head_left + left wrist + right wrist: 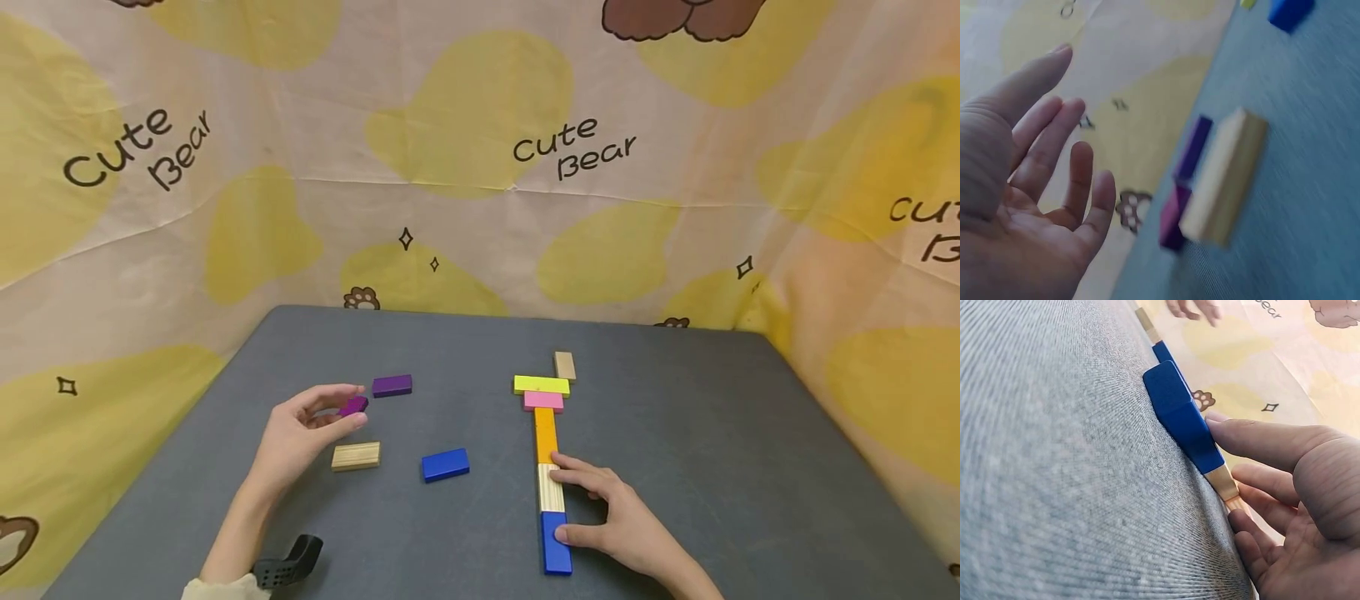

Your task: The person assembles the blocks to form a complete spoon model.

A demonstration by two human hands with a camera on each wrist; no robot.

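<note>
My left hand (309, 429) hovers with thumb and fingers spread apart and nothing between them. It overlaps a small purple block (354, 406) in the head view; in the left wrist view that purple block (1174, 219) sits on the table away from the fingers. My right hand (611, 517) rests along the right side of a row of blocks. Its thumb touches the near blue block (556, 557), while the fingertips reach the plain wood block (551, 487) beyond it. Farther up the row come an orange block (545, 433), a pink block (543, 402) and a yellow-green block (542, 385) lying crosswise.
A second purple block (392, 386), a loose wood block (356, 456) and another blue block (446, 465) lie on the grey table (675, 400). One more wood block (565, 366) touches the row's far end. Behind the table hangs a patterned cloth (465, 108).
</note>
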